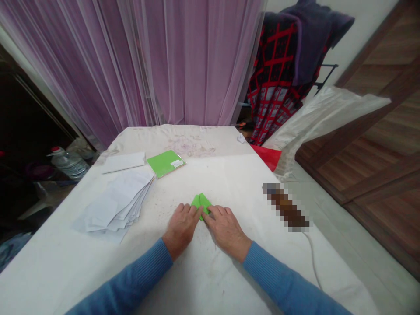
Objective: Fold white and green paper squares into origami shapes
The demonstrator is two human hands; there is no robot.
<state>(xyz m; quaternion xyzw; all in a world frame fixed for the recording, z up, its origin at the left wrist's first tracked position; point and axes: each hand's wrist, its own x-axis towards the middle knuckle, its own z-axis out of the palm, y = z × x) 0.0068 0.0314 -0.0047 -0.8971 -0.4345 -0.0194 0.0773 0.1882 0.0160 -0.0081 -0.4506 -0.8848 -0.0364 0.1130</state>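
A small piece of folded green paper (201, 200) lies near the middle of the white-covered table, its upper end split into two points. My left hand (182, 226) presses on its left side with the fingers together. From the right, my right hand (227, 227) bears on the other side, thumb and forefinger at the paper's lower edge. The fingertips of both hands nearly meet over the lower part of the paper and hide some of it.
Left of my hands lies a fanned stack of white sheets (114, 199), with a white pad (124, 162) and a green paper pack (166, 162) behind. A blurred-out brown object (286, 207) with a cable (313, 258) lies near the table's right edge.
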